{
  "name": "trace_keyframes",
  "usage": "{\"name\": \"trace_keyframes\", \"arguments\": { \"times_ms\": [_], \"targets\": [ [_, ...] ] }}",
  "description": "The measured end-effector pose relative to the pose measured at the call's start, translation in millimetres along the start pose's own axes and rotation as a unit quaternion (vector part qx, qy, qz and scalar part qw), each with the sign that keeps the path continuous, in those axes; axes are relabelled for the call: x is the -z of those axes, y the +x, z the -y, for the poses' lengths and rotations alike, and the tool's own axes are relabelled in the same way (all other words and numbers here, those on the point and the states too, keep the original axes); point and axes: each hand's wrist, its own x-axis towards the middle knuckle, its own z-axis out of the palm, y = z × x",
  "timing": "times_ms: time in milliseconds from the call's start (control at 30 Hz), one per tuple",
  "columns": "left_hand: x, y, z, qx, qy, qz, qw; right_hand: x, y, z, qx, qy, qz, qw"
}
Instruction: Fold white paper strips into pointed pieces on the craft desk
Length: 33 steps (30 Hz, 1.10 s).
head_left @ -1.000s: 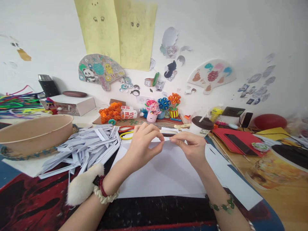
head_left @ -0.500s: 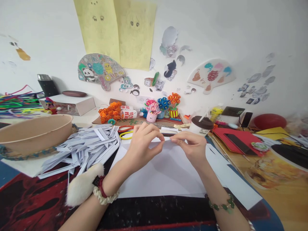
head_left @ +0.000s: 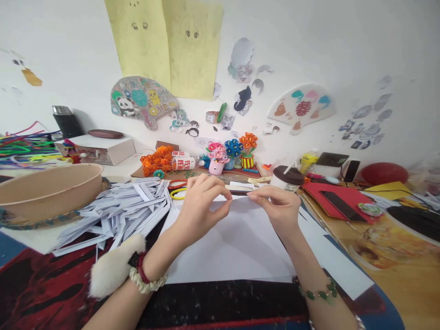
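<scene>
Both hands are held over large white paper sheets (head_left: 230,252) on the desk. Thumb and forefinger of my left hand (head_left: 202,208) are pinched together at one end of a thin piece of white paper (head_left: 239,200). My right hand (head_left: 278,208) pinches the other end. Seen nearly edge-on, the piece blends with the sheets below, so its full shape cannot be made out. To the left lies a heap of folded white paper strips (head_left: 127,208). Scissors with a yellow handle (head_left: 177,194) lie just behind my left hand.
A beige basin (head_left: 51,183) stands at the left. Craft flowers (head_left: 217,158) and a lidded cup (head_left: 287,176) are at the back. On the right lie a white paper strip (head_left: 347,266), a red folder (head_left: 326,195) and a phone (head_left: 343,205). A fluffy white object (head_left: 117,268) is by my left wrist.
My hands have moved slightly apart, the left one a little leftward and the right one a little rightward. Both keep their pinch. More of the gap between the fingertips shows.
</scene>
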Motion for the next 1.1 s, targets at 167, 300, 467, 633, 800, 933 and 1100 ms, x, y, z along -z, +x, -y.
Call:
{"name": "trace_keyframes", "arguments": {
  "times_ms": [167, 300, 467, 633, 800, 933, 1100],
  "targets": [
    [1.1, 1, 0, -0.006, 0.001, -0.004, 1.0, 3, 0, -4, -0.011, 0.009, -0.017, 1.0],
    [1.4, 1, -1, -0.005, 0.005, 0.004, 1.0, 4, 1, -4, -0.016, 0.007, -0.017, 1.0],
    [1.2, 0, -1, -0.008, 0.008, 0.002, 1.0, 4, 1, -3, -0.014, 0.011, -0.019, 1.0],
    [2.7, 0, 1, -0.008, 0.012, -0.006, 1.0, 8, 2, -6, -0.014, 0.008, -0.042, 0.999],
    [4.6, 1, 1, -0.009, 0.006, 0.003, 1.0, 12, 3, -9, -0.013, 0.013, -0.056, 0.998],
    [5.2, 2, 1, -0.008, 0.006, 0.011, 1.0, 13, 3, -11, -0.012, 0.016, -0.075, 0.997],
    [4.5, 1, 0, -0.005, 0.01, 0.02, 1.0, 14, 3, -13, -0.015, 0.007, -0.079, 0.997]
  ]
}}
